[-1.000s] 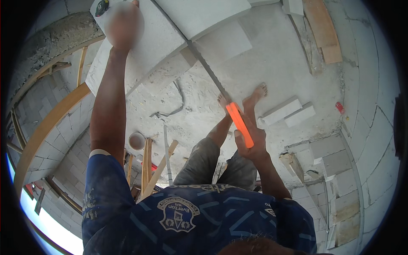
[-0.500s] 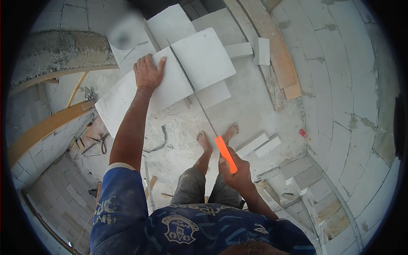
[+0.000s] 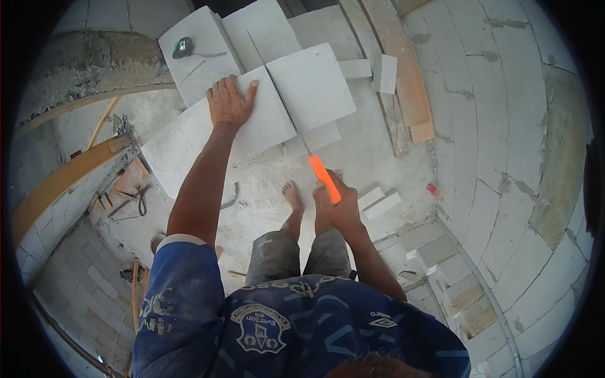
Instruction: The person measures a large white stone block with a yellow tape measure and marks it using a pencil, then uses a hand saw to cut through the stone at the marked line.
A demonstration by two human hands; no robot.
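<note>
My left hand (image 3: 230,104) lies flat with spread fingers on a long white block (image 3: 265,120). The thin blade of a handsaw runs along a line across this block, between its left part and the squarish right part (image 3: 318,82). My right hand (image 3: 340,205) is closed around the saw's orange handle (image 3: 321,170), just off the block's near edge. The blade tip reaches beyond the far edge, over another white block (image 3: 258,31). How deep the cut goes, I cannot tell.
A tape measure (image 3: 183,48) rests on a white block (image 3: 211,66) at the far left. Wooden planks (image 3: 409,82) lie at the far right, with small block offcuts (image 3: 381,203) near my feet. A block wall (image 3: 498,126) rises on the right; a curved wooden board (image 3: 69,183) stands left.
My right hand has pushed the saw forward, away from me, so the handle is closer to the block. My left hand stays on the block. The blurred patch over the tape measure is gone.
</note>
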